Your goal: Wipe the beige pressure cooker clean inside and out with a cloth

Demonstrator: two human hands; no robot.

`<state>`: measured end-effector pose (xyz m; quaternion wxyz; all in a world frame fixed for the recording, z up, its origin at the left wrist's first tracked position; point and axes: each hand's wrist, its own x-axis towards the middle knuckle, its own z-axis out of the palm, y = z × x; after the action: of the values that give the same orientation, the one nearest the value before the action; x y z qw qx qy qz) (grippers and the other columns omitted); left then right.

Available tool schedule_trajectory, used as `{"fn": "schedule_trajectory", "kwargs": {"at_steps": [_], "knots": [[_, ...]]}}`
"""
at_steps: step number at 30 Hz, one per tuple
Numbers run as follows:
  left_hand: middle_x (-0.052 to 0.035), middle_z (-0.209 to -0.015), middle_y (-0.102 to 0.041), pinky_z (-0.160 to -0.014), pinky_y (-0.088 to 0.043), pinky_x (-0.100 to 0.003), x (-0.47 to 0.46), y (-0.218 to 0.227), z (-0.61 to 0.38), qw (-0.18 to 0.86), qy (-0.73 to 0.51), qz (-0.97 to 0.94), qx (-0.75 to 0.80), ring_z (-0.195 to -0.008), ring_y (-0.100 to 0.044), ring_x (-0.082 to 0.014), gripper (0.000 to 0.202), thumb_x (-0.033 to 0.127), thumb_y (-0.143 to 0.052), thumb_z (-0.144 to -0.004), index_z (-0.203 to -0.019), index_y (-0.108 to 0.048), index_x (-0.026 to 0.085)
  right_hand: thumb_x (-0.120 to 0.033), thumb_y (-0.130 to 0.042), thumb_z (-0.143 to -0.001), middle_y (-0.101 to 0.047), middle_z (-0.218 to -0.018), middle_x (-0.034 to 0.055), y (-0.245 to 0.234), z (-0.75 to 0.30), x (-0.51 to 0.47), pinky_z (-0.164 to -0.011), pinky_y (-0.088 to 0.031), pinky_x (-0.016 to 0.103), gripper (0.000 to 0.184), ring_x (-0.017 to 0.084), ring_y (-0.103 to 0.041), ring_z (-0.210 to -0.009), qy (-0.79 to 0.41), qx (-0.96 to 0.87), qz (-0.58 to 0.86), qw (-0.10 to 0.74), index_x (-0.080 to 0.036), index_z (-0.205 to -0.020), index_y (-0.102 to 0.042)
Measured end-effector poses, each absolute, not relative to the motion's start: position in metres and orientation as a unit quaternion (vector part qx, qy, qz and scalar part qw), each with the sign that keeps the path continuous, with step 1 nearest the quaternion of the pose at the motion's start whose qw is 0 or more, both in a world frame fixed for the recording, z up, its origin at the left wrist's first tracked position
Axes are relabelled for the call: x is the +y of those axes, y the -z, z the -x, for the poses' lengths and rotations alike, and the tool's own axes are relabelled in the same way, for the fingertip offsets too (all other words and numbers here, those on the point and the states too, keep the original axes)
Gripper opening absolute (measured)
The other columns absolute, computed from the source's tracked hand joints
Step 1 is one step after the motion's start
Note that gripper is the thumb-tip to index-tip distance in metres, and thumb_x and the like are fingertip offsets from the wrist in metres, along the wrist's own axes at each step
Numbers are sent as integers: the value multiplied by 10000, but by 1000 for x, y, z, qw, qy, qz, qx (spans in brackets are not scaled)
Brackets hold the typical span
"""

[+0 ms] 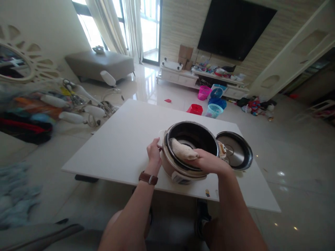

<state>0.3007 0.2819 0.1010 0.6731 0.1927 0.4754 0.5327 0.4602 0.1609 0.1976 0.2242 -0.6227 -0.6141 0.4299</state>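
Note:
A round rice cooker (180,170) with a dark inner pot (199,134) stands on the low white table (117,146), its hinged lid (235,150) flipped open to the right. My left hand (154,153), with a brown watch at the wrist, grips the cooker's left rim and side handle. My right hand (206,161) rests over the near rim, closed on a pale cloth (181,150) pressed against the inside wall of the pot.
Coloured plastic baskets (214,109) and a red tub (195,109) sit on the glossy floor beyond the table. A TV cabinet (183,78) lines the far wall, a grey bench (99,62) stands by the window. Clutter lies at the left.

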Motion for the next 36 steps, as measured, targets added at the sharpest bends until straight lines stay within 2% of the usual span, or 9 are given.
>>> {"fn": "schedule_trajectory", "kwargs": {"at_steps": [3, 9, 11, 17, 22, 25, 28, 32, 36], "knots": [[56, -611, -510, -579, -404, -248, 284, -99, -298, 668, -519, -227, 483, -561, -469, -94, 270, 366, -730, -673, -658, -532, 182, -327, -635, -813, -774, -894, 44, -206, -477, 151, -792, -520, 324, 219, 268, -669, -867, -357, -604, 678, 219, -207, -937, -770], [55, -574, -488, -522, -353, -253, 286, -102, -305, 626, -529, -259, 512, -523, -431, -96, 271, 386, -688, -717, -635, -522, 188, -277, -563, -847, -777, -942, 71, -207, -491, 157, -851, -524, 354, 318, 314, -677, -987, -109, -506, 760, 394, -224, -1103, -745], [55, -570, -488, -514, -347, -254, 286, -103, -308, 626, -533, -261, 506, -516, -418, -95, 264, 382, -684, -717, -636, -523, 188, -257, -561, -858, -781, -1012, 82, -203, -485, 167, -894, -516, 359, 337, 318, -676, -1037, -125, -514, 758, 381, -230, -1147, -731], [24, -663, -581, -606, -431, -268, 287, -98, -313, 638, -547, -248, 482, -602, -509, -121, 242, 390, -674, -732, -708, -591, 164, -139, -501, -861, -733, -1269, 44, -188, -457, 186, -1053, -451, 332, 470, 247, -641, -1208, -347, -653, 615, 272, -259, -1278, -681], [38, -684, -523, -623, -421, -235, 287, -94, -311, 590, -578, -315, 468, -624, -484, -110, 181, 332, -644, -777, -707, -559, 189, -177, -515, -865, -764, -1156, 30, -197, -468, 168, -947, -481, 304, 364, 226, -675, -1041, -429, -672, 559, 227, -222, -1157, -727], [15, -797, -600, -672, -454, -231, 287, -94, -307, 592, -571, -331, 463, -705, -557, -133, 154, 306, -636, -804, -924, -659, 213, -133, -515, -796, -775, -968, 15, -209, -489, 152, -835, -476, 274, 312, 213, -671, -896, -405, -655, 610, 187, -216, -987, -746], [-24, -1007, -679, -803, -494, -249, 285, -97, -305, 573, -582, -373, 440, -899, -634, -168, 282, 272, -642, -812, -1083, -714, 241, -105, -480, -769, -768, -934, 23, -213, -497, 147, -820, -461, 279, 380, 232, -664, -897, -299, -619, 686, 238, -226, -1026, -732], [-56, -1286, -674, -1084, -415, -296, 281, -100, -305, 536, -578, -446, 424, -1251, -581, -223, 264, 264, -655, -825, -1058, -774, 231, -127, -476, -825, -770, -1094, 61, -202, -471, 160, -883, -462, 312, 484, 281, -651, -1027, -210, -595, 714, 304, -237, -1259, -659], [-62, -1370, -645, -1169, -360, -341, 281, -100, -304, 517, -573, -473, 425, -1353, -531, -251, 243, 268, -673, -826, -1036, -790, 237, -151, -526, -826, -775, -1122, 59, -191, -445, 168, -901, -458, 305, 454, 273, -659, -1058, -281, -661, 662, 214, -252, -1243, -675]]}}
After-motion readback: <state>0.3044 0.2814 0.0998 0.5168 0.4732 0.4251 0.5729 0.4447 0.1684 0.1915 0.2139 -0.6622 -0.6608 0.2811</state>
